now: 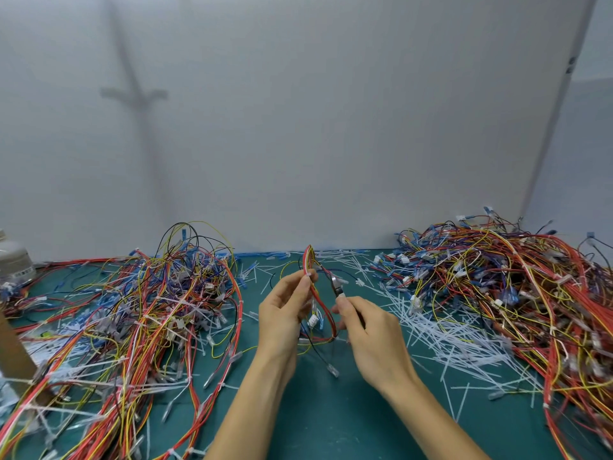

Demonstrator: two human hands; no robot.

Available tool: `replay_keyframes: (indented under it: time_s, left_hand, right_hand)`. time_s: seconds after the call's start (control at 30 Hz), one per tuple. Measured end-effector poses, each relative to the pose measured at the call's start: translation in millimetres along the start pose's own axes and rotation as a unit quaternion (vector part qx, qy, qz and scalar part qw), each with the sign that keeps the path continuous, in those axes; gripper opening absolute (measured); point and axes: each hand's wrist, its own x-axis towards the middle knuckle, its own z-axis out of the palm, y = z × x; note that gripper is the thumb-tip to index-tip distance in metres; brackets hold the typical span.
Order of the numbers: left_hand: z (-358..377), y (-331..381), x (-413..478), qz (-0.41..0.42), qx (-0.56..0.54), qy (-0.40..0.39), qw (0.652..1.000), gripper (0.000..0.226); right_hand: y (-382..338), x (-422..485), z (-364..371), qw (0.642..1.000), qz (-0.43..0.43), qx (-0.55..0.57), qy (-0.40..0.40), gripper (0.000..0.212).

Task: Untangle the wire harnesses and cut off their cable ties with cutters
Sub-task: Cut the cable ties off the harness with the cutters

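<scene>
My left hand (286, 309) pinches a looped wire harness (311, 260) of red, yellow and white wires, held upright above the green mat (331, 419). Its white connectors (313, 321) and a black lead hang below the hand. My right hand (368, 333) grips metal cutters (336, 284), their tips pointing up and left, close to the harness just right of my left fingertips. Whether the blades touch a cable tie cannot be made out.
A big tangle of harnesses (149, 310) covers the left of the mat, another heap (514, 287) fills the right. Cut white cable ties (441, 340) litter the mat between and behind my hands. A white container (15, 260) stands far left beside a brown post (13, 353). A grey wall rises behind.
</scene>
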Motion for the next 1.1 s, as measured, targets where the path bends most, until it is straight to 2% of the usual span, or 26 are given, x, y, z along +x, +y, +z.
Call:
replay_keyframes:
  time_s: [0.13, 0.23, 0.33, 0.5, 0.63, 0.77, 0.83, 0.93, 1.1]
  left_hand:
    - [-0.7, 6.7, 1.1, -0.010, -0.066, 0.022, 0.998, 0.022]
    - [0.6, 9.7, 1.1, -0.019, -0.102, 0.019, 0.994, 0.024]
    - [1.4, 11.2, 0.5, -0.024, -0.088, -0.008, 0.996, 0.031]
    - [0.4, 12.9, -0.5, -0.019, 0.058, -0.109, 0.992, 0.048]
    - [1.0, 9.9, -7.9, 0.001, 0.191, -0.184, 0.964, 0.028]
    - [3.5, 2.8, -14.7, 0.061, 0.332, -0.234, 0.912, 0.014]
    - [3.5, 0.4, -13.9, 0.073, 0.325, -0.218, 0.917, 0.006]
    - [4.0, 3.7, -11.9, 0.061, 0.280, -0.200, 0.937, 0.008]
    - [8.0, 7.8, -10.9, -0.044, 0.135, -0.184, 0.973, 0.012]
  right_hand:
    - [0.8, 1.7, -0.9, 1.000, 0.021, 0.014, -0.006, 0.008]
    - [1.5, -1.0, 3.0, 0.999, 0.030, 0.019, -0.022, 0.012]
    - [0.4, -1.9, 5.0, 0.998, 0.016, 0.052, -0.012, 0.019]
    - [0.3, 2.5, 1.8, 0.990, -0.001, 0.139, 0.031, 0.018]
    - [1.1, 6.2, -0.5, 0.976, -0.004, 0.200, 0.089, 0.023]
    - [4.7, 11.1, -5.5, 0.968, 0.011, 0.223, 0.119, 0.024]
    - [5.4, 12.8, -7.8, 0.966, 0.018, 0.224, 0.126, 0.022]
    - [6.1, 13.4, -9.3, 0.970, 0.020, 0.209, 0.120, 0.019]
    - [2.6, 8.7, -6.3, 0.984, -0.011, 0.162, 0.074, 0.020]
